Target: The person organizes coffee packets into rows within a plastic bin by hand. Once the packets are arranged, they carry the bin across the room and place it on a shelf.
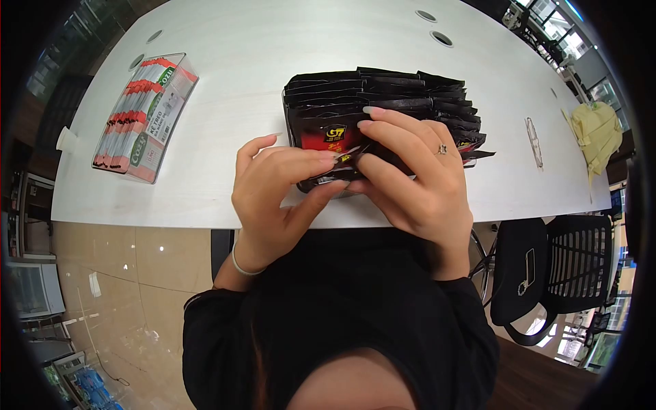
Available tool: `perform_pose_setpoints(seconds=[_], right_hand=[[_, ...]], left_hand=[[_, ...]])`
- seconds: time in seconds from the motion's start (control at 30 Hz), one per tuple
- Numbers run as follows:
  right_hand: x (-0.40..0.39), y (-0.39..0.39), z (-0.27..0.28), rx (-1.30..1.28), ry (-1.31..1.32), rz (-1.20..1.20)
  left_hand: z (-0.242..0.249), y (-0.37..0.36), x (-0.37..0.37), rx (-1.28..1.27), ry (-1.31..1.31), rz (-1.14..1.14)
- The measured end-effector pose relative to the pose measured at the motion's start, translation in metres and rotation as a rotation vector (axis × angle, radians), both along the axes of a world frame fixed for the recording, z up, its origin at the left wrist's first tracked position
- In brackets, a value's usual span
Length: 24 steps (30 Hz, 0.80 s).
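Rows of black sachets [396,92] stand packed together on the table in front of me, and a clear container edge seems to show around them. At the near side is a black and red G7 coffee sachet [333,134]. My left hand [277,181] is closed on its lower left part, thumb below and fingers above. My right hand [424,174] pinches near its lower right edge with thumb and index finger, while the other fingers reach over the packed sachets. Both hands partly hide the sachet's lower edge.
A clear box [147,119] of red and white packets stands at the left of the white table [232,82]. At the right lie a thin clear object [534,143] and a yellow bag [594,133]. A black chair [553,266] stands beyond the table's near right edge.
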State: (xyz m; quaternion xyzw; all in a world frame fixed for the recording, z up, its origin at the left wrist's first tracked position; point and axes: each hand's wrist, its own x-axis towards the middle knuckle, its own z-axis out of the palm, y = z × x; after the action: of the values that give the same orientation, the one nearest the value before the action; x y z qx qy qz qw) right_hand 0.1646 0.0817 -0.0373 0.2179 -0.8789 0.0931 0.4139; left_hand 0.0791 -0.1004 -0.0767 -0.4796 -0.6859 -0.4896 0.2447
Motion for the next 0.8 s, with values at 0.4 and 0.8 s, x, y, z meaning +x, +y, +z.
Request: perform_pose_setpoints(seconds=[0.4, 0.8], right_hand=[[0.000, -0.016, -0.010, 0.070, 0.272, -0.200], [-0.006, -0.015, -0.023, -0.055, 0.128, -0.098]], left_hand=[[0.000, 0.001, 0.002, -0.008, 0.016, 0.074], [-0.003, 0.002, 0.002, -0.057, 0.215, 0.221]])
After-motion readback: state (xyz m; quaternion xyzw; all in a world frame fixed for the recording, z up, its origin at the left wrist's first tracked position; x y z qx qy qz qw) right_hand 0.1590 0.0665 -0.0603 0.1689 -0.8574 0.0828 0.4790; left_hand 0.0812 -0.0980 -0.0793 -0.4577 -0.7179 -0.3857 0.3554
